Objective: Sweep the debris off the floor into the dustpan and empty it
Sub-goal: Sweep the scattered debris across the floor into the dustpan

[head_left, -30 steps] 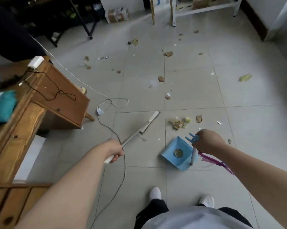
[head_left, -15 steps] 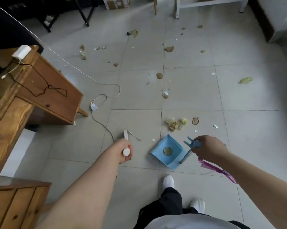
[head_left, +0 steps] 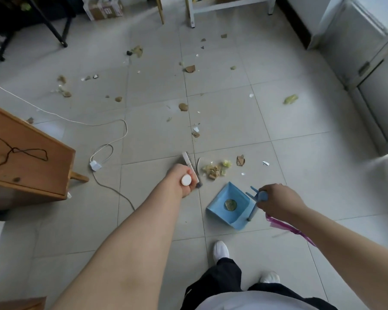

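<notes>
My left hand point(head_left: 182, 180) grips the white handle of a broom point(head_left: 190, 164) whose head stands on the tiles just left of a small heap of debris point(head_left: 215, 169). My right hand point(head_left: 275, 201) holds the upright handle of a blue dustpan point(head_left: 230, 205), which rests on the floor below the heap with one round scrap inside. A pink plastic strip point(head_left: 288, 228) hangs from that hand. More scraps point(head_left: 183, 106) lie scattered across the tiles further away, among them a green piece point(head_left: 290, 99) at the right.
A wooden cabinet point(head_left: 25, 157) stands at the left, with a white cable and plug point(head_left: 95, 165) trailing on the floor beside it. White table legs point(head_left: 191, 12) and a cardboard box point(head_left: 103, 7) stand at the far end. My white shoes point(head_left: 221, 251) are just below the dustpan.
The broom swung from lying out to the left to standing upright beside the debris heap. The dustpan hand stayed near the pan. The view shifted forward and right.
</notes>
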